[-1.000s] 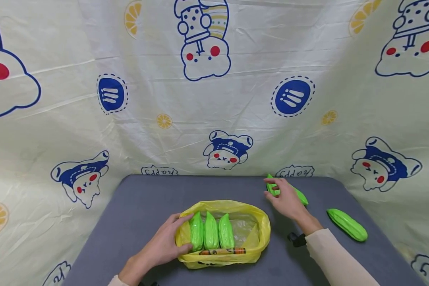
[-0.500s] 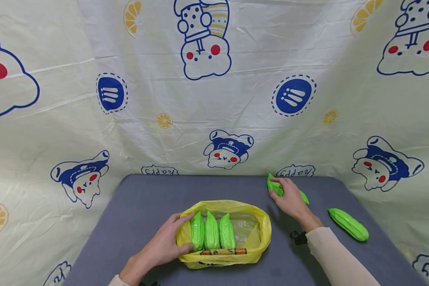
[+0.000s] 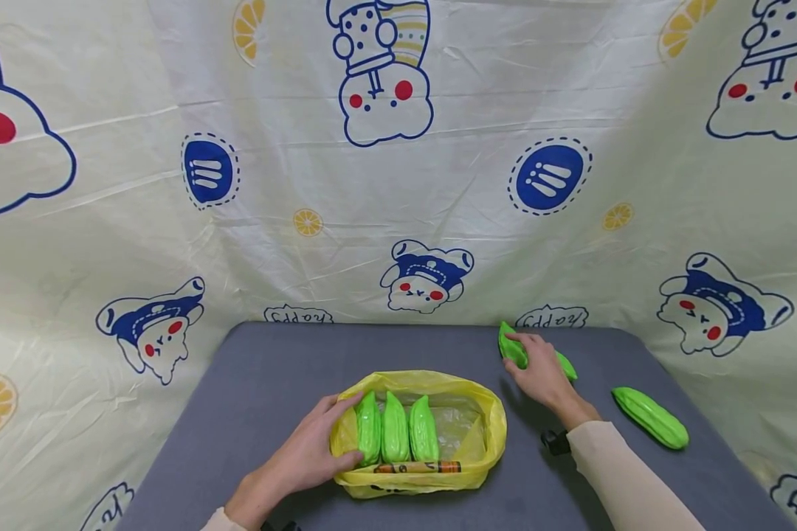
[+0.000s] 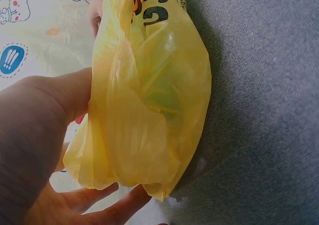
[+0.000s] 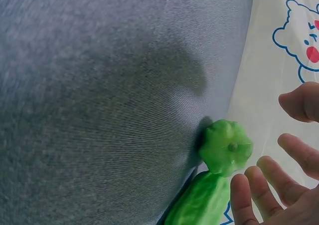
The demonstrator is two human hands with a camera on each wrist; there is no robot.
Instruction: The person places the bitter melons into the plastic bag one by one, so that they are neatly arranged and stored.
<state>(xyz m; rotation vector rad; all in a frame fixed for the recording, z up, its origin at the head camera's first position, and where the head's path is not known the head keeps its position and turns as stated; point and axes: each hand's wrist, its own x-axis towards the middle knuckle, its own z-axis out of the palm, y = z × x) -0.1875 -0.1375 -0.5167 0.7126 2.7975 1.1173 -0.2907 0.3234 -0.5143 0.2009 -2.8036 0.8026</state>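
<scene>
A yellow plastic bag [image 3: 415,483] lies with its mouth wide, and in it three green ribbed cucumber-like vegetables [image 3: 395,429] stand side by side. My left hand [image 3: 315,446] holds the bag's left end, thumb and fingers spanning it; the left wrist view shows them around the yellow plastic [image 4: 144,135]. At the back right, my right hand [image 3: 538,372] hovers over two more such vegetables, one showing left of it [image 3: 511,348], the other right of it [image 3: 567,366]. The right wrist view has its fingers spread and apart from the round stem end of one vegetable [image 5: 227,147].
Another green vegetable [image 3: 651,419] lies alone near the right edge of the grey table [image 3: 279,361]. Behind the table hangs a pale curtain [image 3: 438,192] with cartoon prints. A dark wrist strap [image 3: 556,442] sits on the right wrist.
The right hand has shifted slightly to the right over the back vegetables, uncovering more of the left one. My left hand and the bag have stayed in place.
</scene>
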